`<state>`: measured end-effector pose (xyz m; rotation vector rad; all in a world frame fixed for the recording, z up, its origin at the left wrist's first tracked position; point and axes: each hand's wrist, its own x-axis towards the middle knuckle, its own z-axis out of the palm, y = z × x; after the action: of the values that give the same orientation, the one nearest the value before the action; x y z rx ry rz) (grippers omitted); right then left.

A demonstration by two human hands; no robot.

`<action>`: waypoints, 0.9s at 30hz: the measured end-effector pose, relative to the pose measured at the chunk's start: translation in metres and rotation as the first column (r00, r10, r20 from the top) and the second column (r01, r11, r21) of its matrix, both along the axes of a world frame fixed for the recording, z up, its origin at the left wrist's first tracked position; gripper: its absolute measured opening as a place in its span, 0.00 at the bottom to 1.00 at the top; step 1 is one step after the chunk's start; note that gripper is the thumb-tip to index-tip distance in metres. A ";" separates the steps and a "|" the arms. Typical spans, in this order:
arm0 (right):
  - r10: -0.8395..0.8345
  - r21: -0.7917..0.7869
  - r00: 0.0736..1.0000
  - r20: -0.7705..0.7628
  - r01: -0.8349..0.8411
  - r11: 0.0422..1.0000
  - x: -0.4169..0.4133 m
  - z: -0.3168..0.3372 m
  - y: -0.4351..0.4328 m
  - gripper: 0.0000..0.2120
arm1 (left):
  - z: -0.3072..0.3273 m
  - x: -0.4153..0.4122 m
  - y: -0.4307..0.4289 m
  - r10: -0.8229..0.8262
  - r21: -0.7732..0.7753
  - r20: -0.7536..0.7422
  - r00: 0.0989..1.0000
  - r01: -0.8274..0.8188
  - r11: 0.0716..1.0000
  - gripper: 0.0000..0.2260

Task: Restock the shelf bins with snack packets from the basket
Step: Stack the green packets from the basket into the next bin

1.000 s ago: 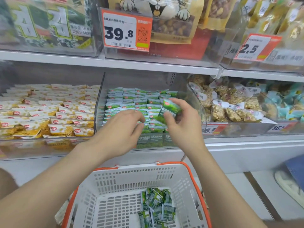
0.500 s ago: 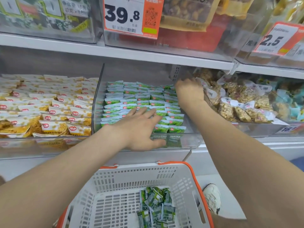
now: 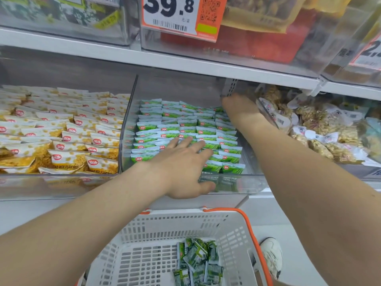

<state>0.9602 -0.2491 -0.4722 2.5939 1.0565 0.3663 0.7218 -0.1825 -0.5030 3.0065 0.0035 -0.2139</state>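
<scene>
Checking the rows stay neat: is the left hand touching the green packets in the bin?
Touching. Head view: the left hand lies flat on the green packets, fingers spread over front rows.

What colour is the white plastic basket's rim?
Orange: the basket's rim, clearest in the head view.

- Two bare hands, centre: left hand, right hand.
- One white slotted plastic basket, bottom centre.
- Two orange-edged paper price tags, top edge.
- One white shoe, lower right.
</scene>
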 end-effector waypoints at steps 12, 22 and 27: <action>0.138 0.679 0.980 -0.145 -0.003 0.734 -0.070 -0.007 -0.066 0.16 | 0.009 -0.011 -0.008 -0.009 0.124 0.148 0.989 -0.010 0.992 0.33; 0.488 0.767 0.870 0.076 -0.363 0.528 -0.204 -0.122 -0.145 0.03 | 0.002 -0.072 -0.053 -0.026 -0.051 0.352 0.936 0.047 0.998 0.05; 0.253 0.321 0.848 -0.466 -0.104 0.941 -0.194 -0.204 -0.175 0.09 | -0.037 -0.072 -0.058 -0.187 0.102 -0.134 0.973 0.202 0.974 0.10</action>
<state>0.7662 -0.4239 -0.6765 2.9401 1.5278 -0.1527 0.6497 -0.2407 -0.5401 3.1013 -0.2780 -0.4341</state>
